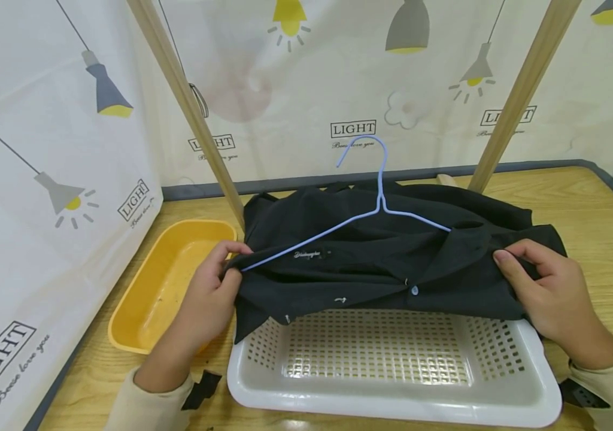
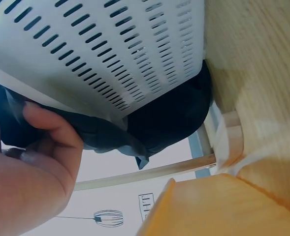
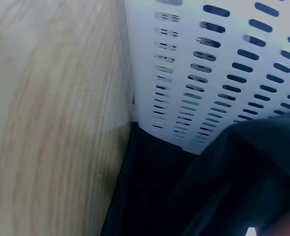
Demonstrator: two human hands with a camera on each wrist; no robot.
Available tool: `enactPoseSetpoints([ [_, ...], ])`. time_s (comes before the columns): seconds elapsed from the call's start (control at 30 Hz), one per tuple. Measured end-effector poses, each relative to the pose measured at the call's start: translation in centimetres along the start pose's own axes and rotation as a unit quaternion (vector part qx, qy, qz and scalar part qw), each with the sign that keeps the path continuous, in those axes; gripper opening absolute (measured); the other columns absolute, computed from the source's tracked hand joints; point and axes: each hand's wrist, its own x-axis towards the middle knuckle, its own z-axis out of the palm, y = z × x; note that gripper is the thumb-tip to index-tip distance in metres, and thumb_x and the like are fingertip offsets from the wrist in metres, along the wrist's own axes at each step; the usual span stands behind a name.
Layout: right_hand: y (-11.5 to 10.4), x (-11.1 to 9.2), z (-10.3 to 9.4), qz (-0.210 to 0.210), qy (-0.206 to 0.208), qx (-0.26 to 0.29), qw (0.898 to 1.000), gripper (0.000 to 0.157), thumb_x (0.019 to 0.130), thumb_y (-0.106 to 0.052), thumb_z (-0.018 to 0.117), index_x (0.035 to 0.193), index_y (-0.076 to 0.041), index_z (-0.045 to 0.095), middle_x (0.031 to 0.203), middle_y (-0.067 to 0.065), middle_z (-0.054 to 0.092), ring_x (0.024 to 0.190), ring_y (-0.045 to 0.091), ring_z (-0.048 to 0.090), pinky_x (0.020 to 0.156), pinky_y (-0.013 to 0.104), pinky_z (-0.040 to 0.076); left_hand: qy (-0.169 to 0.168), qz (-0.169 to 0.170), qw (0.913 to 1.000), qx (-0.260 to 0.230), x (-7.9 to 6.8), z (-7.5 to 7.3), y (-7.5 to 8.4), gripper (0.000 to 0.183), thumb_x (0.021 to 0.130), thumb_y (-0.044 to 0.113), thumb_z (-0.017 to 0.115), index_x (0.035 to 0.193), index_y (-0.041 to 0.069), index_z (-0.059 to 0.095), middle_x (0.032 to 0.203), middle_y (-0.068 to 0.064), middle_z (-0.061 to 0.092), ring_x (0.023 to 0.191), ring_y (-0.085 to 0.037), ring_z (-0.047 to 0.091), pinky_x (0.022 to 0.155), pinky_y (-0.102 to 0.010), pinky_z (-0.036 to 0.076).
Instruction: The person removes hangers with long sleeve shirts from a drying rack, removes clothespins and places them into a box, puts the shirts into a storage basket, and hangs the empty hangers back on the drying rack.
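1. The left hand (image 1: 211, 299) is pinching the shirt (image 1: 371, 260) between thumb and fingers, right by the left end of the hanger (image 1: 381, 200); whether it is gripping the hanger too, I cannot tell
2. The right hand (image 1: 554, 296) is pinching the shirt's right side, thumb on top; its own wrist view is showing mostly dark cloth
3. The black shirt is lying in folds over the far part of the basket (image 1: 393, 404), draping past its sides; a pale button (image 1: 414, 291) is showing near its front edge
4. The blue hanger is resting along the shirt, its hook pointing away from the person, its right arm disappearing under the cloth
5. The white basket is sitting on the table (image 1: 608, 239), its near part showing
6. The yellow tub (image 1: 163, 293) is standing just left of the basket
7. Two wooden poles (image 1: 522, 90) are rising behind, before a lamp-print backdrop (image 1: 312, 161)
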Motion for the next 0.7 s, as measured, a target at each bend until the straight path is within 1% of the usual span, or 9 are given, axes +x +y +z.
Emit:
enactPoseSetpoints([
  [0.07,0.01,0.03,0.00,-0.002,0.000,0.003,1.000,0.008,0.082,0.000,0.063,0.079,-0.008,0.063,0.073,-0.019,0.055,0.064,-0.004,0.046,0.059,0.010,0.035,-0.005,0.002,0.9999,-0.015,0.08,-0.01,-0.18,0.026,0.091,0.005,0.036,0.109,0.018,0.048,0.071,-0.010,0.051,0.070,-0.021,0.055,0.065,-0.027,0.046],
  [0.1,0.00,0.04,0.00,-0.002,0.001,0.003,1.000,0.009,0.082,0.000,0.063,0.079,-0.008,0.064,0.074,-0.019,0.055,0.064,-0.004,0.046,0.059,0.009,0.035,-0.010,0.003,0.9997,-0.023,0.13,-0.02,-0.25,0.025,0.091,0.004,0.036,0.109,0.017,0.048,0.073,-0.011,0.051,0.071,-0.021,0.055,0.066,-0.027,0.046],
  [0.3,-0.09,-0.06,-0.06,0.005,0.000,-0.001,1.000,0.009,0.082,-0.001,0.063,0.079,-0.009,0.064,0.074,-0.022,0.055,0.065,-0.004,0.046,0.060,0.009,0.034,-0.046,0.008,0.9959,-0.077,0.32,-0.06,-0.37,0.025,0.091,0.001,0.033,0.110,0.012,0.045,0.091,-0.012,0.055,0.082,-0.022,0.057,0.073,-0.027,0.049],
  [0.4,-0.15,-0.05,-0.04,0.008,-0.002,0.000,1.000,0.009,0.082,-0.002,0.063,0.079,-0.010,0.064,0.073,-0.021,0.055,0.065,-0.004,0.046,0.061,0.009,0.034,-0.049,0.015,0.9953,-0.083,0.32,-0.02,-0.40,0.027,0.090,-0.001,0.032,0.111,0.012,0.045,0.098,-0.011,0.053,0.087,-0.022,0.055,0.076,-0.026,0.048],
  [0.57,-0.25,0.04,-0.04,0.009,-0.005,0.003,1.000,0.009,0.082,-0.001,0.063,0.078,-0.009,0.063,0.073,-0.020,0.055,0.064,-0.003,0.046,0.060,0.009,0.035,-0.048,0.033,0.9955,-0.076,0.33,0.07,-0.43,0.029,0.089,-0.002,0.032,0.110,0.014,0.045,0.107,-0.007,0.049,0.095,-0.021,0.051,0.079,-0.024,0.045],
  [0.7,-0.32,0.11,0.03,0.010,-0.005,0.002,1.000,0.009,0.082,-0.001,0.063,0.078,-0.009,0.063,0.073,-0.021,0.055,0.064,-0.004,0.046,0.060,0.010,0.035,-0.045,0.033,0.9958,-0.073,0.35,0.02,-0.44,0.030,0.089,-0.003,0.033,0.109,0.015,0.045,0.109,-0.005,0.048,0.097,-0.020,0.050,0.081,-0.024,0.045],
])
